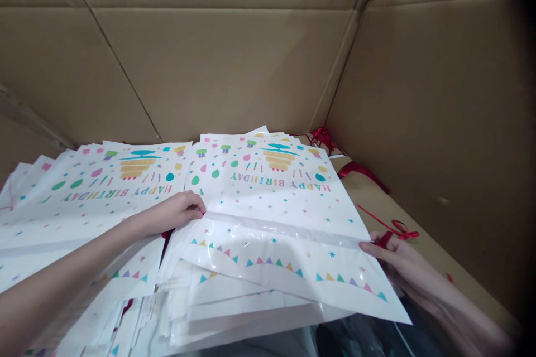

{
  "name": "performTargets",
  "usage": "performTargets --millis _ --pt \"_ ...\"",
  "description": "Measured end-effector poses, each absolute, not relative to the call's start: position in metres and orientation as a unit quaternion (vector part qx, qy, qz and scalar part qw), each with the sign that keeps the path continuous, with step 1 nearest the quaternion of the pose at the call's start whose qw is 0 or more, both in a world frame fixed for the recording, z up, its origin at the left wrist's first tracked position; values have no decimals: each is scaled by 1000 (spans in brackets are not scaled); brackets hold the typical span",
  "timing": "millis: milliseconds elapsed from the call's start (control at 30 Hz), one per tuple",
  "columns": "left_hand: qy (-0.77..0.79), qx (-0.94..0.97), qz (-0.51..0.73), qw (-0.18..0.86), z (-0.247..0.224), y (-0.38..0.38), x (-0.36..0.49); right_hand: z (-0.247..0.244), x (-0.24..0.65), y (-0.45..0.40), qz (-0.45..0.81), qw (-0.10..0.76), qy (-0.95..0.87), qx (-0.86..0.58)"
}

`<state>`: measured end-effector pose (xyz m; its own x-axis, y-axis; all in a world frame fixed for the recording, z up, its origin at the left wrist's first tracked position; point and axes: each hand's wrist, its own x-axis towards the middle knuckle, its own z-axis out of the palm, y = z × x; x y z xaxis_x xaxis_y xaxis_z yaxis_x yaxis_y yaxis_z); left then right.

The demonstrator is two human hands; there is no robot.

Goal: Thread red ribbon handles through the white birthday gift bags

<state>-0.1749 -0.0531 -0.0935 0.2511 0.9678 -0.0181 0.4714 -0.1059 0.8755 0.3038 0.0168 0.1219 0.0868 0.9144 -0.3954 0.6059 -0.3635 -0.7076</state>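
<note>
Two-handed pinching of one white plastic birthday bag [272, 234], both grips narrow. Left of the bag, more printed bags [84, 201] lying overlapped; at its left edge, left hand [173, 215] curling closed, holding the plastic. At its right edge, right hand [396, 262] pinching the corner, red ribbon [389, 237] touching the fingers; cardboard wall [427, 95] rising beyond the bag.

Cut off by the left frame edge: the left forearm [54, 281]. The right forearm [469, 321] fades into dark vignette at lower right. Fingers of the right hand [396, 259] partly hidden behind the printed plastic bag [272, 206]; left hand [173, 213] fingertips likewise obscured, grip unconfirmed. Bag stack runs past the left and bottom edges, count unreadable. Red ribbon [168, 233] mostly buried between bags. Dark material [360, 337] at bottom too dim to identify.
</note>
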Motion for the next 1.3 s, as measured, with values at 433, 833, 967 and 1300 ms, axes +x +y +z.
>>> performTargets --millis 433,833,967,1300 --pt "512 718 292 370 -90 -55 -180 125 302 18 453 242 -483 -709" --pt "480 821 278 135 -90 -61 -161 119 309 20 466 222 -477 -712" --pt "514 803 275 121 -87 -61 -155 122 304 16 456 222 -492 -708" --pt "541 769 285 184 -76 -60 -152 126 298 13 447 262 -496 -697"
